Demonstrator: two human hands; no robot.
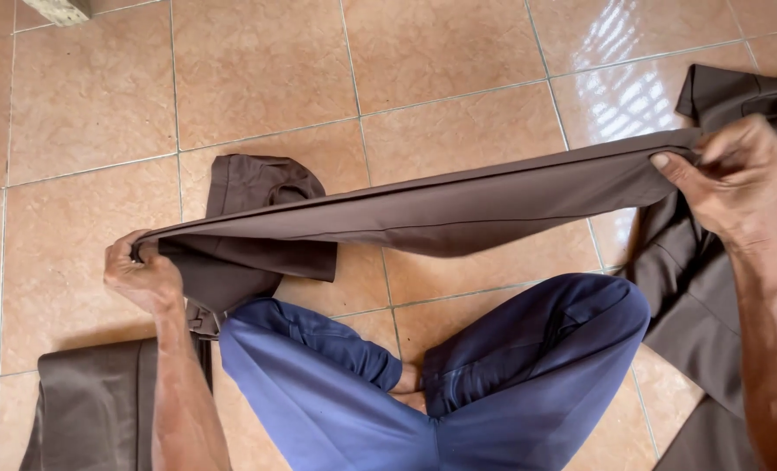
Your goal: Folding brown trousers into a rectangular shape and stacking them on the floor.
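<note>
Brown trousers (423, 214) taut between both hands

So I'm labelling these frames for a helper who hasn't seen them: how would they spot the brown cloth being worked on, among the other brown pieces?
Start at the tan tiled floor and the crossed legs in blue trousers. Above the knees, a brown cloth runs stretched from the left hand to the right hand. Unlike the folded brown pile at lower left and the brown garment at right, it is lifted taut off the floor.

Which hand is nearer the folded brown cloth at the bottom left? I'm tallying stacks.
Left. The left hand grips the stretched brown garment just above that folded brown cloth; the right hand holds the garment's far end.
</note>
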